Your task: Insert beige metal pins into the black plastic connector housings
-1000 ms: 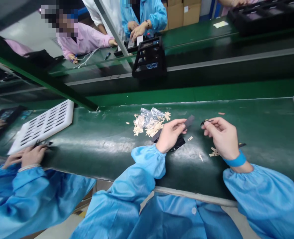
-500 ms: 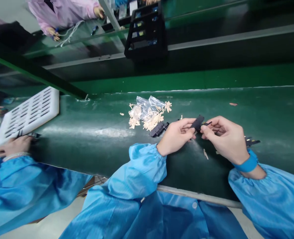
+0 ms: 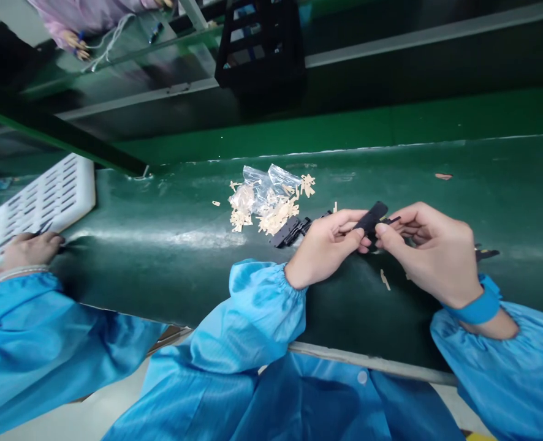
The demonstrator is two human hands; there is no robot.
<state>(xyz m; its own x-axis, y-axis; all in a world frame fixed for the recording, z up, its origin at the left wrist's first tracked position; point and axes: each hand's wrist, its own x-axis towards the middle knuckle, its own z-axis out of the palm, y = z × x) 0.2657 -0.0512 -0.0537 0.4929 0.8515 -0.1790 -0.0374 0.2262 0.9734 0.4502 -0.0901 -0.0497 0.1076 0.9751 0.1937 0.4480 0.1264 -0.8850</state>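
Green conveyor belt (image 3: 161, 288) spans the assembly workshop.

A green belt (image 3: 382, 318) holds plastic bags (image 3: 283, 179), beige strips (image 3: 276, 217), a white tray (image 3: 85, 184).

Head-worn camera looks down on left hand (image 3: 324, 248) and right hand (image 3: 430, 254).

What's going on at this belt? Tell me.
A person in a blue smock pinches a black strip between the left hand and right hand, above a green conveyor belt. Nearby on the belt lie clear plastic bags among beige scraps, and a black part. Farther left, a co-worker's hand rests at a white perforated tray.
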